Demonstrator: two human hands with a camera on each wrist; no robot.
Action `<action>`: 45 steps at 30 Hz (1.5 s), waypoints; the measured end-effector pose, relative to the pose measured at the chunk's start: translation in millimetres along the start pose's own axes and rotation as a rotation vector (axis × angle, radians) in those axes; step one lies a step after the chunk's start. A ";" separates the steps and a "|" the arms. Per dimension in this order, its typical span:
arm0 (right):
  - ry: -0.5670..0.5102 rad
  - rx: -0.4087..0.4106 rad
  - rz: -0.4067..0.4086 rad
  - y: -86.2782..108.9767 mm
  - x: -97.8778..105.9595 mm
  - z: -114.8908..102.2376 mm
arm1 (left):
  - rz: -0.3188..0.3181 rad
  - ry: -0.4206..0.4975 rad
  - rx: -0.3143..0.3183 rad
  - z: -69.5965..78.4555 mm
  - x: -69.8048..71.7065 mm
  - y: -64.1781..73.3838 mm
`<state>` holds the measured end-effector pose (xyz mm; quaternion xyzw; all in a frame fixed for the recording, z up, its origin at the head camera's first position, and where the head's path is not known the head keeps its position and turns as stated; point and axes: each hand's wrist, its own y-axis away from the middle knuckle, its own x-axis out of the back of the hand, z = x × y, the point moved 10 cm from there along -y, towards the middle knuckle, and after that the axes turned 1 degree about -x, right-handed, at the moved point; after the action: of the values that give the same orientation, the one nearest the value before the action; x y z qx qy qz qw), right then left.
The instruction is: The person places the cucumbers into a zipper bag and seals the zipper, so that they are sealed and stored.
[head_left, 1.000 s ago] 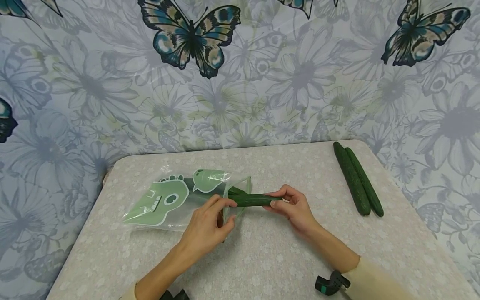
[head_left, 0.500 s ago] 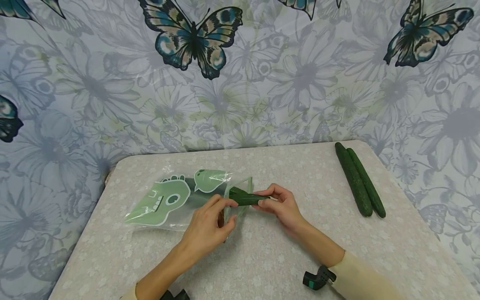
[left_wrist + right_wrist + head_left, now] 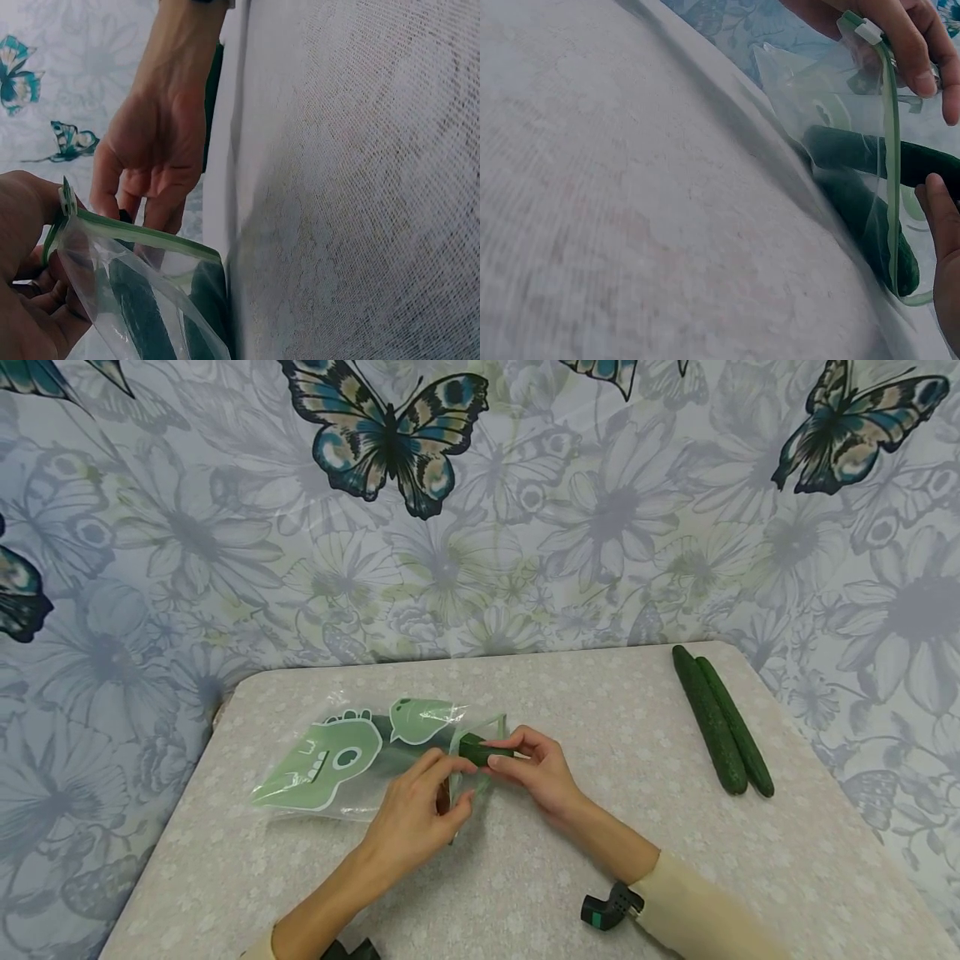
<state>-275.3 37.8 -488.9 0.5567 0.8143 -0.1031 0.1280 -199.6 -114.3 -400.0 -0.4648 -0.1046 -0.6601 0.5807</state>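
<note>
A clear zip bag point(image 3: 300, 781) with green cartoon prints lies on the table, its mouth towards the right. My left hand point(image 3: 416, 802) holds the near side of that mouth between fingers and thumb. My right hand point(image 3: 543, 777) grips the end of a cucumber point(image 3: 922, 161), most of which is inside the bag. Beneath it, another cucumber point(image 3: 866, 225) rests in the bag, its end near the green zip edge point(image 3: 892, 202). In the left wrist view, my right hand point(image 3: 154, 142) reaches to the bag's opening, and both cucumbers show dimly through the plastic.
Two more cucumbers, a thicker one point(image 3: 708, 718) and a slimmer one point(image 3: 738, 727), lie side by side at the table's right. The pale patterned tabletop point(image 3: 600, 685) ends at a butterfly-print backdrop point(image 3: 525, 568).
My right hand has moved left, sliding the cucumber deeper into the bag, so less of it sticks out. My left hand and the bag have stayed nearly still.
</note>
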 end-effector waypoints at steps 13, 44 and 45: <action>-0.019 -0.012 -0.015 -10.3 -18.5 12.3 | 0.022 0.007 -0.031 1.2 1.0 1.5; 0.168 -0.117 -0.010 -33.7 -49.3 31.8 | 0.046 -0.006 -0.067 6.3 0.8 2.5; 0.191 -0.114 0.000 -34.2 -48.3 31.1 | 0.042 -0.005 -0.064 5.9 0.9 2.5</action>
<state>-287.6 -26.6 -501.8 0.5556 0.8274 -0.0031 0.0815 -194.5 -111.6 -397.1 -0.4869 -0.0749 -0.6496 0.5791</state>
